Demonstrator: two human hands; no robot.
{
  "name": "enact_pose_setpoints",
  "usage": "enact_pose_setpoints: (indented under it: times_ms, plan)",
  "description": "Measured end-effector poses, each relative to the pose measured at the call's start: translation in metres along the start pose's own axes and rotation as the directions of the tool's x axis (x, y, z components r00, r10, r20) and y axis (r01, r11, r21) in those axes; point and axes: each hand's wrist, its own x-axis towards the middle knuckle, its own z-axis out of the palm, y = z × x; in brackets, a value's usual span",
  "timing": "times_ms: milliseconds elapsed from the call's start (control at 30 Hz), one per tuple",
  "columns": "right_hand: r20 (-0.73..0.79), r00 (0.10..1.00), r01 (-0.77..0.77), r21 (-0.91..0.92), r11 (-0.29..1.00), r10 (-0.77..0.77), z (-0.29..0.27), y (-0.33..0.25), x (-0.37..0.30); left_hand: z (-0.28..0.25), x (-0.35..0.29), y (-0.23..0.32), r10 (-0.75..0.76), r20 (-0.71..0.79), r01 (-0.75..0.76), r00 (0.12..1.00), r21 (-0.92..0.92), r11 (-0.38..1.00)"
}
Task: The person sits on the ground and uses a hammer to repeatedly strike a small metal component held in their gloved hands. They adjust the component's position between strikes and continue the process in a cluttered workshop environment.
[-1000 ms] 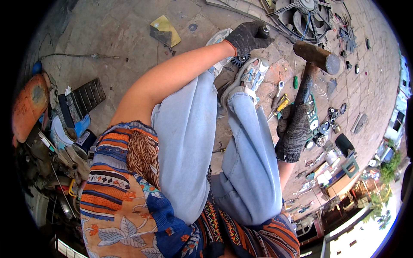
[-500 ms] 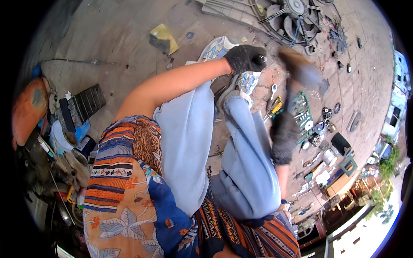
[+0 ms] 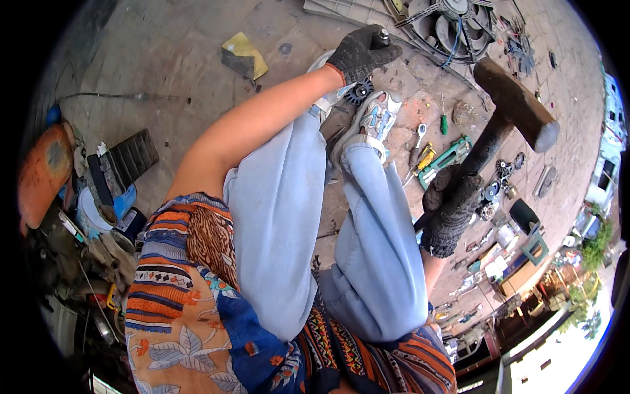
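My right hand (image 3: 453, 203), in a dark knit glove, is closed round the black handle of a hammer (image 3: 515, 105). The hammer's heavy, worn brown head is raised at the right. My left hand (image 3: 361, 56), gloved alike, is closed on a short dark metal piece (image 3: 382, 38) with a shiny end; its lower part is hidden in my fingers. Just below that hand, a black toothed gear (image 3: 359, 92) sits between my shoes, apart from both hands.
A green-handled screwdriver (image 3: 443, 123), a ratchet (image 3: 419, 141), a yellow-handled screwdriver (image 3: 425, 159) and a green tool case (image 3: 446, 161) lie beyond my right knee. A fan assembly (image 3: 453, 29) stands at the far side. Scrap parts and an orange piece (image 3: 46, 174) crowd the left.
The hammer has swung from a blur to a steady, raised pose farther right. My left hand has moved away from me, lifting the metal piece and uncovering the gear.
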Motion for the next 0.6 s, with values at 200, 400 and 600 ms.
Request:
enact_pose_setpoints:
  times_ms: [200,400,600]
  plan:
    - [-0.022,0.955,-0.284,0.238,0.929,0.297,0.021,-0.029,-0.008,0.003,-0.004,0.001,-0.002,-0.009,0.003,1.000,0.113,0.994]
    - [0.028,0.953,-0.300,0.222,0.928,0.302,0.014,-0.022,-0.006,0.007,-0.006,0.003,-0.025,0.004,0.024,1.000,0.130,0.991]
    - [0.015,0.945,-0.324,0.163,0.932,0.326,0.017,-0.025,-0.007,0.008,-0.008,0.003,0.007,-0.016,-0.004,1.000,0.162,0.987]
